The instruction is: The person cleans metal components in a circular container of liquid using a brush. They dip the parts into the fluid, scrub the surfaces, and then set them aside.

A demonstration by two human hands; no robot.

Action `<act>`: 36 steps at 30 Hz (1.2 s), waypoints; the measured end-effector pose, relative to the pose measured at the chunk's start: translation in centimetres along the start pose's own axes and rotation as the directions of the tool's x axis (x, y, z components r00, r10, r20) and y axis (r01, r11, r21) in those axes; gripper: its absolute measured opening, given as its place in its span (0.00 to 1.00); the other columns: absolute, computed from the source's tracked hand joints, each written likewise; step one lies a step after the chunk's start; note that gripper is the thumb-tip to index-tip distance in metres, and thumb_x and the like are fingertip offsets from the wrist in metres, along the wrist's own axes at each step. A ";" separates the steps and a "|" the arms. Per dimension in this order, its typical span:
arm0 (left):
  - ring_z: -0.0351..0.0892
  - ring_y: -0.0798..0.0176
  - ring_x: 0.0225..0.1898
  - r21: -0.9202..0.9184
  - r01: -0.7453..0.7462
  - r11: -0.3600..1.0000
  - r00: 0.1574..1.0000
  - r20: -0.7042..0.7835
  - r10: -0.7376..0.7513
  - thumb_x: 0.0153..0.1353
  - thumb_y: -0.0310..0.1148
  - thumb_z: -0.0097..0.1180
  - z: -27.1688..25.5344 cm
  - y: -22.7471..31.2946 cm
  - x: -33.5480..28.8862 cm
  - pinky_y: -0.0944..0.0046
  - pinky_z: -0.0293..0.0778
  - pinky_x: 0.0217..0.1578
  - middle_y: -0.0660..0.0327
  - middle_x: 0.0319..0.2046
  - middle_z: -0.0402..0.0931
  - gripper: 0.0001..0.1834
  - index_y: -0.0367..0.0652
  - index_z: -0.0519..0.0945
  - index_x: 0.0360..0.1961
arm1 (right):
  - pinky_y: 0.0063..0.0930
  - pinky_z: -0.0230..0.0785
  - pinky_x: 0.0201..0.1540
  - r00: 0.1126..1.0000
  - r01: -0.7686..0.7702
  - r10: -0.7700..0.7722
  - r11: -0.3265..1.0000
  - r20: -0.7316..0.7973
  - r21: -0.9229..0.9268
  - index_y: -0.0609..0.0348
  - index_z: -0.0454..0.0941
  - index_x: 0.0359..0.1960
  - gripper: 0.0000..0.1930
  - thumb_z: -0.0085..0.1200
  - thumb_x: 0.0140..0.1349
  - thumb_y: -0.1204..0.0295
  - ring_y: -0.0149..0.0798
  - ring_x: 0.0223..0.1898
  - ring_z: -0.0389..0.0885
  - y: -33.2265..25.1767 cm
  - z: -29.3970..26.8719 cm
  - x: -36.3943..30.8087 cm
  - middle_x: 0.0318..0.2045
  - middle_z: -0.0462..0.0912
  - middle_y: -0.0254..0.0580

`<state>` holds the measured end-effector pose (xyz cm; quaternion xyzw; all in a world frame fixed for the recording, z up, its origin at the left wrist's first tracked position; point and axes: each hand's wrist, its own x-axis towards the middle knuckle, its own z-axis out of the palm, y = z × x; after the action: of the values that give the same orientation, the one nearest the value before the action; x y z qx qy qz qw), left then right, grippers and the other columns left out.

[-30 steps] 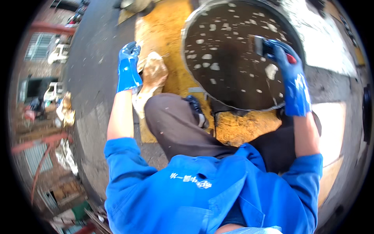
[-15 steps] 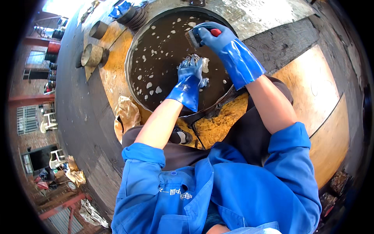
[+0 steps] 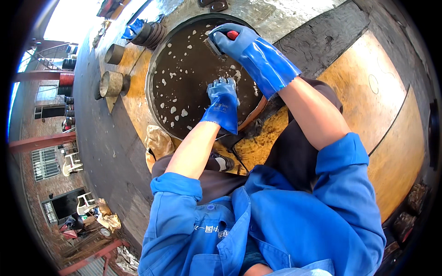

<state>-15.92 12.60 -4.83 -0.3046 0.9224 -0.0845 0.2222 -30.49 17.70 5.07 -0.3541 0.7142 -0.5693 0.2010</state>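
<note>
Both my hands wear blue rubber gloves over a wide round basin (image 3: 148, 87) of dark brown liquid with patches of foam. My left hand (image 3: 223, 94) is at the liquid's surface near the basin's middle, its fingers curled down and their tips hidden in the liquid. Whatever they hold is out of sight. Above the far right of the basin, my right hand (image 3: 237, 43) is closed around a brush (image 3: 232, 35) with a red handle. The brush's flat, greyish end points to the left, clear of the liquid.
Several open metal rings or cans (image 3: 112, 83) stand on boards left of the basin. A stack of dark rings (image 3: 149, 36) with blue plastic sits behind them. Crumpled brown paper (image 3: 159, 141) lies by my left knee. A wooden board (image 3: 363, 87) lies to the right.
My right hand has moved a little left with the brush. My left hand's fingers have sunk lower, and the shiny splash around them has gone. The view has shifted slightly.
</note>
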 end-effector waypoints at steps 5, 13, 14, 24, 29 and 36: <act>0.77 0.51 0.65 -0.003 -0.009 1.000 0.996 0.093 0.009 0.54 0.42 0.73 -1.5 0.3 -0.2 0.50 0.76 0.61 0.54 0.63 0.76 0.38 0.53 0.74 0.66 | 0.29 0.79 0.53 1.000 -0.003 0.003 1.000 0.006 0.008 0.48 0.89 0.49 0.15 0.61 0.67 0.58 0.31 0.43 0.88 0.8 -0.1 0.0 0.40 0.91 0.37; 0.79 0.49 0.63 -0.068 -0.041 0.997 0.998 0.036 0.043 0.60 0.38 0.67 -2.0 0.3 -0.4 0.46 0.76 0.60 0.53 0.60 0.79 0.29 0.51 0.77 0.63 | 0.29 0.79 0.53 1.000 0.000 0.001 0.999 0.015 -0.032 0.48 0.89 0.48 0.14 0.60 0.67 0.59 0.34 0.43 0.88 1.6 -0.2 -0.3 0.41 0.91 0.38; 0.79 0.49 0.62 -0.073 -0.061 0.995 0.996 0.054 0.065 0.60 0.38 0.67 -2.3 -0.1 -0.7 0.46 0.76 0.59 0.53 0.59 0.79 0.28 0.51 0.77 0.63 | 0.30 0.79 0.53 1.000 -0.016 0.017 0.999 0.023 -0.036 0.48 0.89 0.48 0.14 0.60 0.67 0.59 0.34 0.43 0.88 1.2 -0.1 -0.5 0.41 0.91 0.38; 0.82 0.50 0.61 0.091 -0.228 0.969 0.968 0.130 0.215 0.49 0.40 0.75 -2.4 -0.7 0.7 0.47 0.79 0.58 0.54 0.57 0.82 0.33 0.49 0.81 0.59 | 0.30 0.79 0.53 0.999 0.002 0.000 0.999 0.042 -0.050 0.49 0.89 0.49 0.14 0.61 0.68 0.59 0.34 0.43 0.89 1.5 0.2 -0.6 0.42 0.91 0.38; 0.87 0.53 0.54 0.187 -0.281 0.941 0.956 0.135 0.259 0.55 0.36 0.71 -2.5 0.2 1.5 0.49 0.80 0.53 0.56 0.50 0.87 0.20 0.49 0.87 0.50 | 0.29 0.79 0.53 0.999 -0.002 0.005 0.998 0.052 -0.056 0.49 0.89 0.49 0.14 0.61 0.68 0.59 0.33 0.43 0.89 1.6 0.6 -0.6 0.41 0.91 0.38; 0.87 0.52 0.53 0.267 -0.333 0.904 0.943 0.115 0.313 0.64 0.36 0.60 -1.3 0.8 1.3 0.47 0.79 0.50 0.55 0.49 0.87 0.16 0.46 0.85 0.51 | 0.30 0.79 0.53 0.999 -0.014 0.016 0.998 0.039 -0.065 0.49 0.89 0.48 0.14 0.60 0.68 0.59 0.33 0.44 0.89 1.4 0.5 -0.6 0.41 0.91 0.38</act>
<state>-17.80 12.49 -4.38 -0.1154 0.9302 -0.1669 0.3060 -30.14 17.95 3.50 -0.3661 0.7307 -0.5373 0.2079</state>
